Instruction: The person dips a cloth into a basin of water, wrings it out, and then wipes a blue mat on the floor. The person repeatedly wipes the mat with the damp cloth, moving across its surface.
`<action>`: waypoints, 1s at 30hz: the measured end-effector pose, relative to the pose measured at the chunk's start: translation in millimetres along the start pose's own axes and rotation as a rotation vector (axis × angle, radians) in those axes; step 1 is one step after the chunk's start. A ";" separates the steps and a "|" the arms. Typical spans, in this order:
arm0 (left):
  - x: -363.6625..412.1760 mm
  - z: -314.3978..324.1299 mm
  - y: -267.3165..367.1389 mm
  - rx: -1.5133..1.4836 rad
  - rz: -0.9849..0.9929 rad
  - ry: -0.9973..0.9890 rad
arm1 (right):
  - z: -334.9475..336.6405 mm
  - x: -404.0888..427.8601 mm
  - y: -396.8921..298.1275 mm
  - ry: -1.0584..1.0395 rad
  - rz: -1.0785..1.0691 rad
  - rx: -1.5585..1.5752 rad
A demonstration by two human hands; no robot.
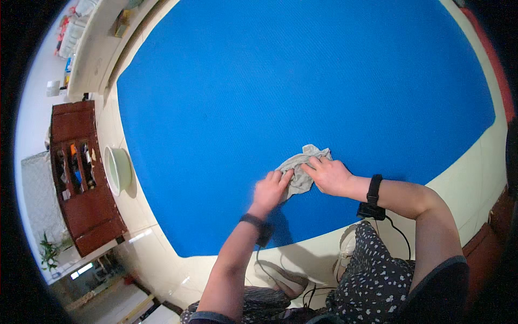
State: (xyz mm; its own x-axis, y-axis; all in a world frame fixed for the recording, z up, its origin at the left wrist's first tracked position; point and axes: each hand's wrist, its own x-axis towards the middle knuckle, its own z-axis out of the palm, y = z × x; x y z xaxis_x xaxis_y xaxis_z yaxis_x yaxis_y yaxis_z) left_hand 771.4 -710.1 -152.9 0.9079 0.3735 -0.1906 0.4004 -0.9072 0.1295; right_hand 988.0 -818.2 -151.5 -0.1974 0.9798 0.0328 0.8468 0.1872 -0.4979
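Note:
A crumpled grey cloth (301, 178) lies on a large blue mat (283, 81) spread over the floor, near the mat's edge closest to me. My left hand (271, 190) grips the cloth's left end, its fingertips partly hidden in the folds. On the cloth's right part, my right hand (330, 174) presses down with its fingers curled into the fabric. Each wrist wears a black strap with a small box and a cable.
Off the mat's left edge stands a pale green basin (118, 171) on the tiled floor (139, 243). Behind it is a dark red wooden cabinet (83, 174) with cluttered open shelves. My shoes (344, 251) and black cables (313, 293) are at the mat's near edge.

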 end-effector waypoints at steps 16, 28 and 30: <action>4.4 -18.8 -8.5 -0.048 0.153 -0.026 | -21.7 1.4 -6.1 -0.383 0.089 -0.181; -98.8 -0.2 -12.7 0.045 0.009 -0.027 | 21.4 -32.2 -60.0 -0.176 -0.102 -0.309; -99.5 8.3 -1.1 0.019 0.009 -0.133 | 23.9 -34.5 -59.7 -0.257 -0.011 -0.240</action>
State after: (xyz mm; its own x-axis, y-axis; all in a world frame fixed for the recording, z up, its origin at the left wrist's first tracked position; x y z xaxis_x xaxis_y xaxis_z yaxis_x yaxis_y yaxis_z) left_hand 679.6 -747.9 -142.2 0.8864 0.3374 -0.3171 0.3887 -0.9144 0.1134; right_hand 932.4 -865.0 -143.6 -0.2994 0.9336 -0.1970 0.9299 0.2393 -0.2793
